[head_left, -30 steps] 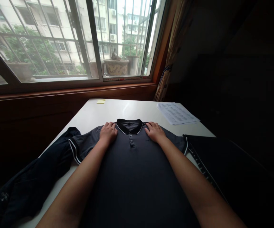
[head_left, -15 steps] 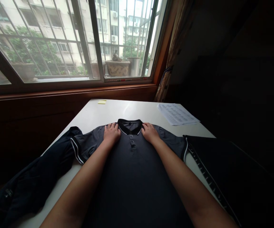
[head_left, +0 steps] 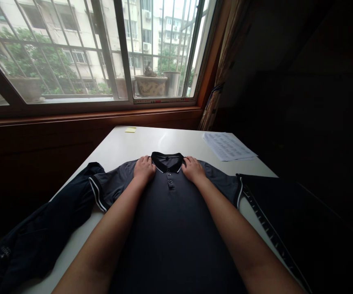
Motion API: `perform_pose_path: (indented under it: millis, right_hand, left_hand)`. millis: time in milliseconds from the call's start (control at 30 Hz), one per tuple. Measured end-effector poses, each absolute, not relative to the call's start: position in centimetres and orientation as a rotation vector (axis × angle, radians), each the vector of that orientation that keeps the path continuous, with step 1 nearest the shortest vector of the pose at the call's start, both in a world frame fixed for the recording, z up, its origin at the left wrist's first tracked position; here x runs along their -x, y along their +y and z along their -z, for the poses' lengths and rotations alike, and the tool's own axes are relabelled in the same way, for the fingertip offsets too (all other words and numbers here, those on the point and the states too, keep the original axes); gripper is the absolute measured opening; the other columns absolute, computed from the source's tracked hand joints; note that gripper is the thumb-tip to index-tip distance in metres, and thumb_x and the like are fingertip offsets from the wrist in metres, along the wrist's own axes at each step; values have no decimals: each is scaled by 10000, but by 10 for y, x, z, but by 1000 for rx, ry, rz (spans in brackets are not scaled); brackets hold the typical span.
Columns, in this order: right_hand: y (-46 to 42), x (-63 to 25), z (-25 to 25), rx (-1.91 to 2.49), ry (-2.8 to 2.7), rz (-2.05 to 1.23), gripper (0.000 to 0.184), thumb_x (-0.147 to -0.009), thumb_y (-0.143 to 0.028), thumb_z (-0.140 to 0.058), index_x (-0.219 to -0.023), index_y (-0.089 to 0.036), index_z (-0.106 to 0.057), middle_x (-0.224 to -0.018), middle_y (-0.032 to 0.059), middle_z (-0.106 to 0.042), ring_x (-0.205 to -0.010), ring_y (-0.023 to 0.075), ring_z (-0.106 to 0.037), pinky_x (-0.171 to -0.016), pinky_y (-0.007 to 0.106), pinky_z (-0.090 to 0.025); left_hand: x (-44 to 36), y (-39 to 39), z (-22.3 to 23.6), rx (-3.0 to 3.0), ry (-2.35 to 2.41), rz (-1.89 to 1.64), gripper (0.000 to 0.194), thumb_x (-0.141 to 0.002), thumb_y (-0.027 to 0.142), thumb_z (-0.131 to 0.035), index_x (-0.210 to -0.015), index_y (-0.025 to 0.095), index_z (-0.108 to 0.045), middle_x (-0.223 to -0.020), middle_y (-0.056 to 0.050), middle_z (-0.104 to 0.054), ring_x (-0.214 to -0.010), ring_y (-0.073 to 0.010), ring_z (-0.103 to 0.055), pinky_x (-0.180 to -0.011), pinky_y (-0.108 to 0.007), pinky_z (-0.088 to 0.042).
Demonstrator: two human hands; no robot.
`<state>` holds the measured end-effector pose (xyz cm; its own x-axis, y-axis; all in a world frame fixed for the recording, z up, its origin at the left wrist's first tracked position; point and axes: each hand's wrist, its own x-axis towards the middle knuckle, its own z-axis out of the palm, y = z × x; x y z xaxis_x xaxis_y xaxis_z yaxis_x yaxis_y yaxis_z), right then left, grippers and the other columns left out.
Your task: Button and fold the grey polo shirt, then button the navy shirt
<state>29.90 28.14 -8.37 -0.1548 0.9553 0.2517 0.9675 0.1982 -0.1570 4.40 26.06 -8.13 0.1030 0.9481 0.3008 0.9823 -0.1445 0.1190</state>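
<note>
A dark grey polo shirt (head_left: 173,220) lies spread face up, its black collar (head_left: 160,163) at the far end and its short sleeves out to both sides. My left hand (head_left: 145,168) is at the shoulder just left of the collar, its fingers bent together on the fabric. On the opposite shoulder, close beside the collar, my right hand (head_left: 192,168) grips the cloth in the same way. My fingertips partly disappear at the shoulder edge. Both forearms lie over the shirt's body.
The shirt is on a white table (head_left: 167,141). Dark clothing (head_left: 41,228) lies along the left edge, and a black garment (head_left: 311,216) at the right. Printed sheets (head_left: 228,146) and a yellow sticky note (head_left: 130,130) rest toward the back. A barred window is beyond.
The fingers of both hands look slightly more drawn together on the shoulders. The shirt has stayed in place; the view has shifted a little.
</note>
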Motion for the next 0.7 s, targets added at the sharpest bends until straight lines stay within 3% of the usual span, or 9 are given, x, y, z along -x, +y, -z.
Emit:
perform_pose_path:
  millis: [700]
  right_hand:
    - [305, -304, 86, 1814, -2201, 26, 471, -985, -364, -430, -1389, -160, -559, -1483, 124, -505, -1357, 271, -441, -1167, 379, -320]
  left_hand:
    - [-35, 292, 85, 2324, -1964, 418, 472, -1000, 370, -347, -1390, 172, -524, -1465, -115, -504, -1336, -284, -406, -1147, -409, -278]
